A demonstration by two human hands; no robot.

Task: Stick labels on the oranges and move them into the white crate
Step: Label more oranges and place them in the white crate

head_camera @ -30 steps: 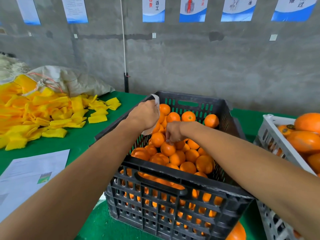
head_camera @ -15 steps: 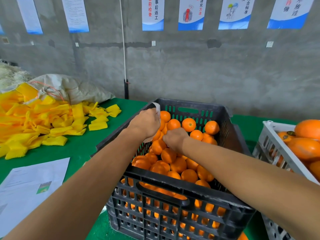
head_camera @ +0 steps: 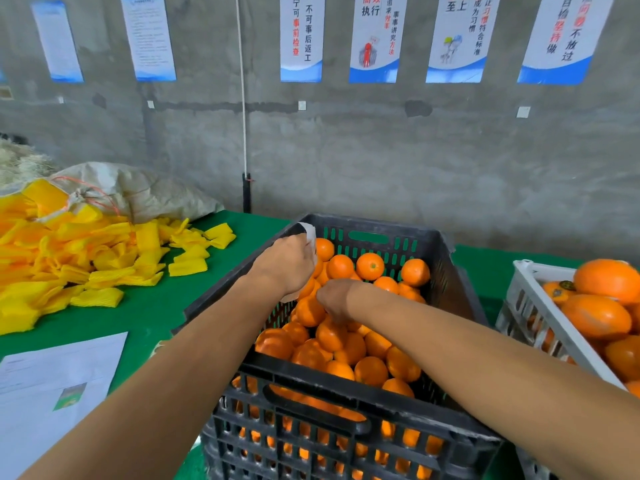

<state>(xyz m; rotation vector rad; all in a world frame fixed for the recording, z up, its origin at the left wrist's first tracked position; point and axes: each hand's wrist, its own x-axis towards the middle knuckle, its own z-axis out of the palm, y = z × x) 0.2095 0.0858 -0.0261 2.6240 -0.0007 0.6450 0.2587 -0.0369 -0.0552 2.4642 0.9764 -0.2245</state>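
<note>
1. Head view, nearest: a black slatted crate [head_camera: 346,420] full of oranges [head_camera: 370,370] stands on the green table [head_camera: 145,317], a printed sheet [head_camera: 52,396] lying to its left.
2. Both forearms reach over the crate's near rim. The right hand [head_camera: 337,299] hangs knuckles-up with fingers curled down onto the oranges; whether it actually grips one cannot be told.
3. The left hand [head_camera: 285,266], just beside it, pinches a white label strip [head_camera: 310,237] that sticks up above its fingers.
4. At the right edge, the white crate [head_camera: 533,306] holds several larger oranges.
5. Farther left lie yellow foam nets [head_camera: 86,258] and a sack [head_camera: 138,188]; posters [head_camera: 301,36] hang on the concrete wall.
</note>
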